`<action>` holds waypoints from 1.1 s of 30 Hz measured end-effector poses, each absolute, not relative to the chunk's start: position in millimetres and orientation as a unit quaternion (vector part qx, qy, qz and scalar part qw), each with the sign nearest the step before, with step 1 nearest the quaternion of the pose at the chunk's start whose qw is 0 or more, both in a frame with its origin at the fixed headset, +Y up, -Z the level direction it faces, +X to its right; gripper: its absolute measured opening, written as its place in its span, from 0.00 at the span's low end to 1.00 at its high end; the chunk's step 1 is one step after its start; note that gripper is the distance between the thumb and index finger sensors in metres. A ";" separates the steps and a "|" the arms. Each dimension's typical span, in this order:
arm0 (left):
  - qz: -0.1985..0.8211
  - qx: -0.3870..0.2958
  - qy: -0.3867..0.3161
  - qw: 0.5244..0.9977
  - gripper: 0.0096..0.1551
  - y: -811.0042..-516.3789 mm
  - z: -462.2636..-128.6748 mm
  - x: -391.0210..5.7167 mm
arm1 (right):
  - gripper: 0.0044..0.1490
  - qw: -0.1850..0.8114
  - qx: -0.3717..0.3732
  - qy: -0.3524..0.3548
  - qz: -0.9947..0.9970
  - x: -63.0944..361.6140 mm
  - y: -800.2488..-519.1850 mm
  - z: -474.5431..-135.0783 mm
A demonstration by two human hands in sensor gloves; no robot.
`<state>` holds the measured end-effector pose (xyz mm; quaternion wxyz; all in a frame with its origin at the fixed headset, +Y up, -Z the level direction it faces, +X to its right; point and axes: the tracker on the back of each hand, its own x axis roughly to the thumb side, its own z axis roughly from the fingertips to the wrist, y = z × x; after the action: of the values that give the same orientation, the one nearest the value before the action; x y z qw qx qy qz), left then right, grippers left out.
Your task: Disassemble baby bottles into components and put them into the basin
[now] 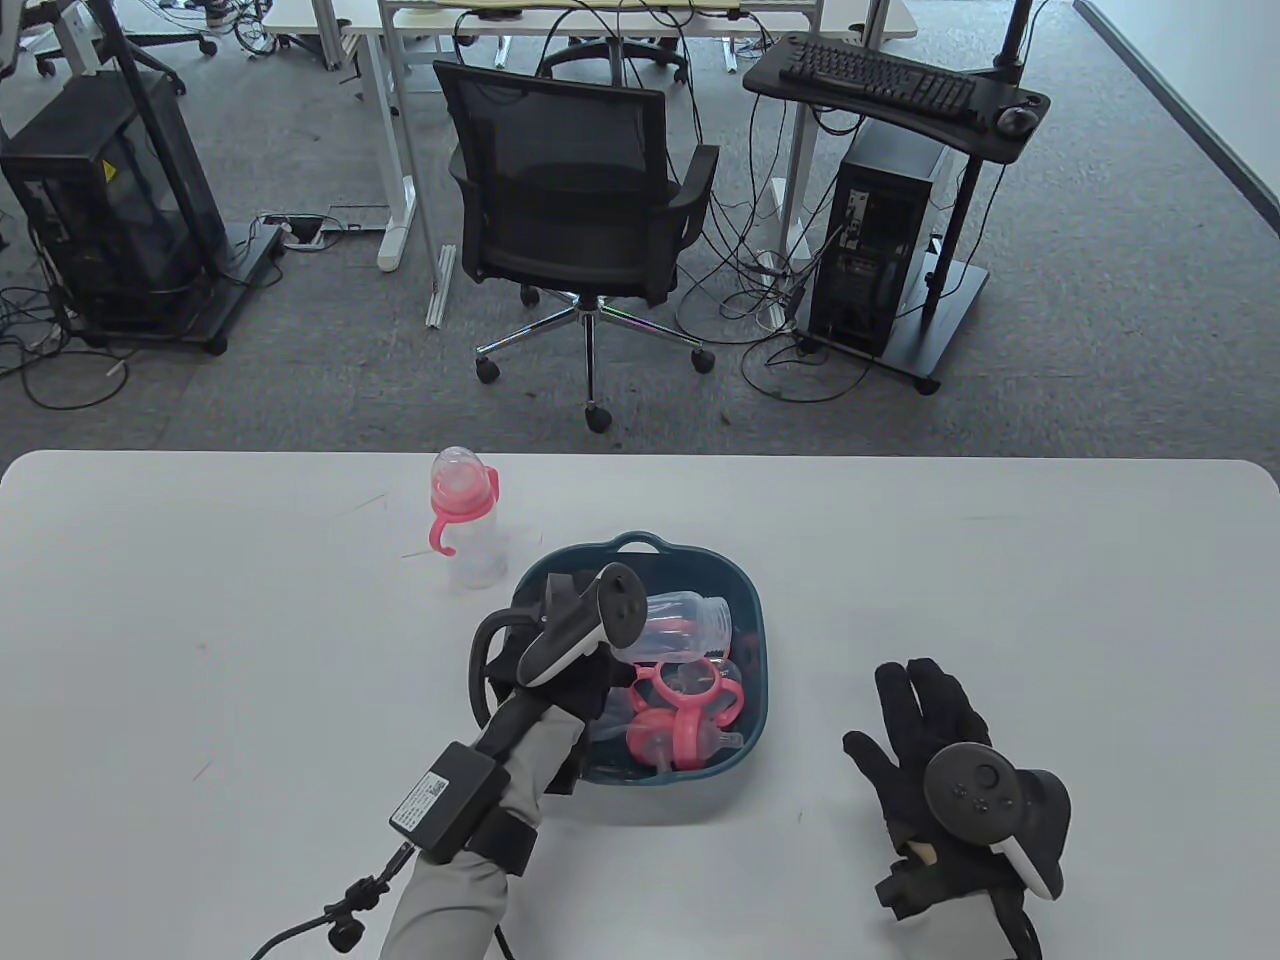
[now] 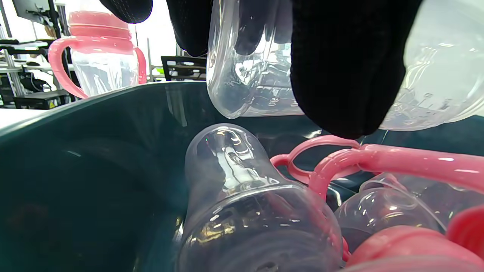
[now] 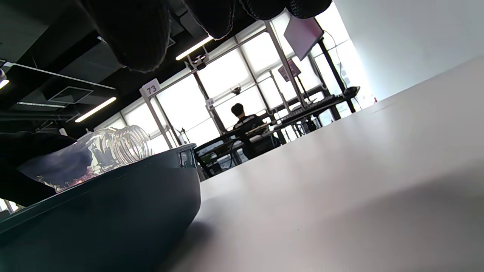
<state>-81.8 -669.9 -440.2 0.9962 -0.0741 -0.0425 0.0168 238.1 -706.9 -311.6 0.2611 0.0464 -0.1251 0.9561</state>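
Left hand (image 1: 560,655): over the left part of the basin (image 1: 752,600), its fingers (image 2: 340,68) wrapped around a clear bottle body (image 1: 690,622) held just above the pile.
Right hand (image 1: 935,740): lying flat on the surface (image 1: 1050,580) to the right of the basin, fingers straight, holding nothing.
In the basin: another clear bottle body (image 2: 242,196), pink handle rings (image 1: 690,700) and clear caps, all mixed up.
Still to do: one whole baby bottle (image 1: 465,525) with a pink top stands on the surface, to the far left of the basin.
What could go wrong: I think the held bottle could bounce off the pile and roll out, because the pile is bumpy and the plastic is slippery.
Another worry: a sleeve could bump the standing bottle and tip it, since it is tall and thin.
Words to read: a sign with "73" (image 3: 151,89) hangs far off in the room. I can read nothing on the bottles.
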 end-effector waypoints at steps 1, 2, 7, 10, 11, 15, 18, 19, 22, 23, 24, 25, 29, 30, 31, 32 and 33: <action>0.013 -0.075 -0.041 0.996 0.55 -670.2 -441.2 -80.4 | 0.45 0.262 0.046 -0.124 0.956 238.5 -707.1 -311.7; 0.012 -0.075 -0.042 0.996 0.55 -670.8 -442.7 -78.1 | 0.45 0.262 0.045 -0.123 0.956 239.1 -707.8 -311.9; -0.011 -0.080 -0.039 0.996 0.54 -673.9 -449.8 -69.3 | 0.45 0.262 0.041 -0.115 0.957 240.8 -711.4 -313.7; -0.008 -0.082 -0.043 0.996 0.54 -677.6 -452.7 -66.0 | 0.45 0.262 0.039 -0.114 0.958 241.6 -711.3 -314.0; -0.014 -0.081 -0.041 0.996 0.54 -679.0 -453.3 -65.2 | 0.45 0.261 0.038 -0.115 0.958 241.8 -711.2 -313.9; -0.002 -0.076 -0.046 0.996 0.52 -677.2 -452.2 -66.9 | 0.45 0.259 0.038 -0.114 0.958 241.6 -710.9 -313.8; 0.013 -0.069 -0.043 0.997 0.52 -668.2 -448.9 -72.2 | 0.45 0.258 0.037 -0.112 0.959 241.5 -711.1 -313.7; 0.021 -0.062 -0.042 0.997 0.52 -663.4 -447.2 -75.2 | 0.45 0.258 0.037 -0.112 0.959 241.4 -711.0 -313.6; 0.032 -0.040 -0.035 0.998 0.52 -648.5 -442.5 -84.8 | 0.45 0.257 0.038 -0.111 0.959 241.2 -711.1 -313.6; 0.036 -0.029 -0.030 0.998 0.52 -642.1 -440.9 -89.5 | 0.45 0.257 0.038 -0.112 0.959 241.2 -711.2 -313.6; 0.038 -0.024 -0.026 0.999 0.52 -638.4 -440.0 -92.4 | 0.45 0.258 0.038 -0.112 0.959 241.2 -711.2 -313.5; 0.045 -0.012 -0.020 0.999 0.52 -631.9 -438.4 -97.8 | 0.45 0.258 0.037 -0.111 0.959 241.3 -711.5 -313.5; 0.062 0.017 0.009 0.998 0.51 -613.6 -434.0 -116.8 | 0.45 0.260 0.036 -0.110 0.959 241.4 -711.6 -313.2; 0.063 0.022 0.019 0.998 0.51 -608.8 -433.1 -123.8 | 0.45 0.260 0.037 -0.109 0.959 241.3 -711.6 -313.3; 0.063 0.024 0.025 0.997 0.51 -606.7 -432.8 -127.4 | 0.45 0.260 0.037 -0.109 0.959 241.3 -711.5 -313.3; 0.059 0.028 0.035 0.997 0.51 -603.6 -432.7 -133.6 | 0.45 0.261 0.037 -0.109 0.959 241.2 -711.3 -313.3; 0.058 0.030 0.044 0.997 0.51 -601.6 -432.8 -138.5 | 0.45 0.261 0.038 -0.109 0.958 241.1 -711.3 -313.3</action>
<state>-138.5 -601.6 -432.8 0.9968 0.0305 0.0444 0.0584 241.1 -711.3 -313.3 0.2607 0.0376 -0.1092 0.9585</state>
